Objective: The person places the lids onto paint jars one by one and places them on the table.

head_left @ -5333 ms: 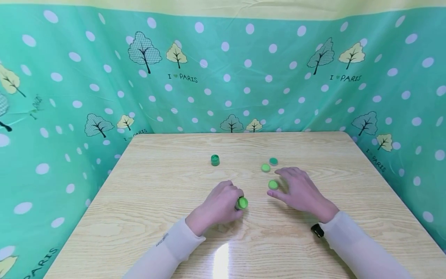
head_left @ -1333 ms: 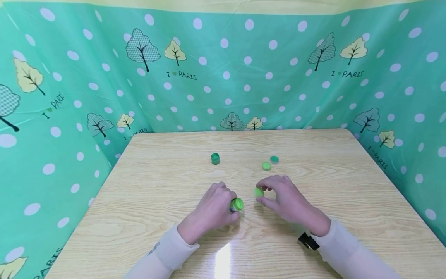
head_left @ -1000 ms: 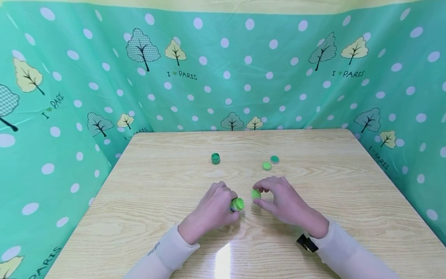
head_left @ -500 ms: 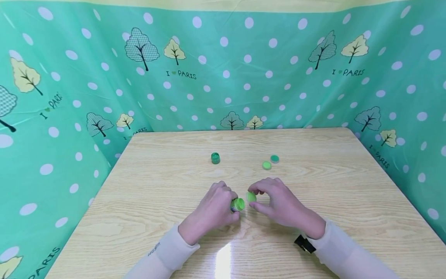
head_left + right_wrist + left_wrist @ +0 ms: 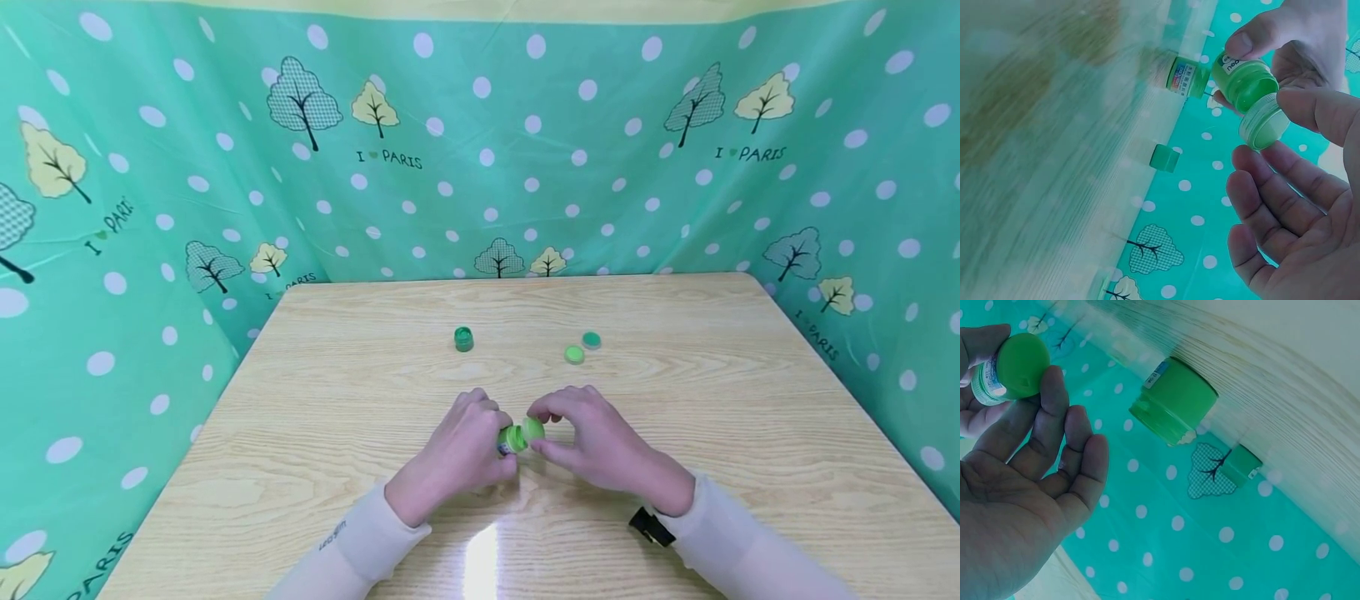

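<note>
My left hand point(image 5: 467, 442) grips a light green paint jar point(image 5: 512, 441) on its side, its uncovered mouth turned towards the right hand. The thumb and fingers of my right hand point(image 5: 596, 437) pinch a lid point(image 5: 533, 428) by its rim. In the right wrist view that lid point(image 5: 1266, 122) is clear-sided and ribbed, tilted right at the jar's mouth point(image 5: 1254, 92); I cannot tell whether they touch. A second light green jar point(image 5: 1182, 76) stands just beyond the left hand, hidden in the head view; the left wrist view shows this jar point(image 5: 1175, 400) upright and uncovered.
Farther back stands a dark green jar point(image 5: 463, 340) without a lid. Two loose lids lie to its right: one light green lid point(image 5: 573, 355) and one dark green lid point(image 5: 591, 340). A patterned curtain point(image 5: 480, 150) hangs behind the wooden table point(image 5: 337, 358).
Earlier the lid lay on the table beside my spread right hand. Since then that hand has picked it up and carried it left to the jar's mouth. The left hand stays nearly still.
</note>
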A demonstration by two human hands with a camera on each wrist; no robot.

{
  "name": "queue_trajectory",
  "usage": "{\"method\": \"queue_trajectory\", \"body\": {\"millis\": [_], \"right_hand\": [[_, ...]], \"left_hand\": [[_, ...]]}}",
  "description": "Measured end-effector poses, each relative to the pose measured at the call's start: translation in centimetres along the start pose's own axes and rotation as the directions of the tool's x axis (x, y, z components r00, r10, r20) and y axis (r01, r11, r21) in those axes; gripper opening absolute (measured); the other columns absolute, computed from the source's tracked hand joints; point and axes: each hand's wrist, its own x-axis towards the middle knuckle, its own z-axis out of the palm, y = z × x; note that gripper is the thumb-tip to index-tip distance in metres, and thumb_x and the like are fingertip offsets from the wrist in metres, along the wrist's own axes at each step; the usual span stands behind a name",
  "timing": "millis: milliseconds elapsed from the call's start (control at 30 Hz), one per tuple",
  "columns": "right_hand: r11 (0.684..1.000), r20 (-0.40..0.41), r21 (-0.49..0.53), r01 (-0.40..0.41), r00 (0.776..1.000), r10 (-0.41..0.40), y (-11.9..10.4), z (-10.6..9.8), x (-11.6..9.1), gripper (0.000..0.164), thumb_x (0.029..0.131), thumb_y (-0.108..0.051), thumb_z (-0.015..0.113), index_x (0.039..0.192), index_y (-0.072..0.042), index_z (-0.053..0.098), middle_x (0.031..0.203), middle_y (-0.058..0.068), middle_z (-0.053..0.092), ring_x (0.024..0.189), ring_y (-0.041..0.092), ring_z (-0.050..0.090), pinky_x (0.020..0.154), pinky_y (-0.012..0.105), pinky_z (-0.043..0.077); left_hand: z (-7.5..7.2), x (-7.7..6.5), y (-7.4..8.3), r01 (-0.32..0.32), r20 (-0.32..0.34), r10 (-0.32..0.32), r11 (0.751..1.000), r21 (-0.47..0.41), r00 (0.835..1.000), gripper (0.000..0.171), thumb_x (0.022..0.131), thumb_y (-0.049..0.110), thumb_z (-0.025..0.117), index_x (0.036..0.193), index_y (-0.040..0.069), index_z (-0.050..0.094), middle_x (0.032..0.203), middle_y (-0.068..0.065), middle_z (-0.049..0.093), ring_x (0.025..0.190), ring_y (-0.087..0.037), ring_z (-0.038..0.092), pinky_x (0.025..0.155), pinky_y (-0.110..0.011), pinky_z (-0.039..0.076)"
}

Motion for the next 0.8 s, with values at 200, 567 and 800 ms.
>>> {"method": "queue_trajectory", "body": {"millis": [200,567,800], "right_hand": [[1.0,0.008,0.008,0.014,1.0,-0.014,-0.2,0.05,0.0,0.031,0.076,-0.026,0.079,0.103,-0.02,0.068,0.096,-0.015,0.065,0.087,0.011,0.058,0.078,0.029,0.04],[0.999,0.002,0.007,0.05,0.999,-0.05,-0.14,0.52,-0.07,0.032,0.074,-0.024,0.08,0.103,-0.02,0.067,0.094,-0.014,0.065,0.085,0.011,0.059,0.077,0.029,0.041],[0.998,0.015,0.013,0.053,0.998,-0.054,-0.2,0.72,-0.07,0.032,0.075,-0.025,0.079,0.104,-0.018,0.067,0.095,-0.014,0.065,0.086,0.012,0.059,0.076,0.029,0.04]], "left_hand": [[0.06,0.06,0.06,-0.005,-0.003,0.005,1.0,0.0,1.0,0.027,0.063,0.022,0.072,0.055,0.025,0.047,0.054,0.015,0.043,0.063,-0.011,0.04,0.065,-0.026,0.035],[0.0,0.17,0.07,-0.005,0.012,0.005,1.0,0.003,1.0,0.029,0.062,0.021,0.074,0.054,0.027,0.047,0.053,0.016,0.042,0.063,-0.012,0.04,0.064,-0.026,0.034],[-0.14,0.16,0.26,-0.006,0.029,0.006,1.0,0.017,1.0,0.028,0.062,0.022,0.075,0.055,0.025,0.048,0.053,0.015,0.042,0.064,-0.012,0.039,0.063,-0.025,0.032]]}}
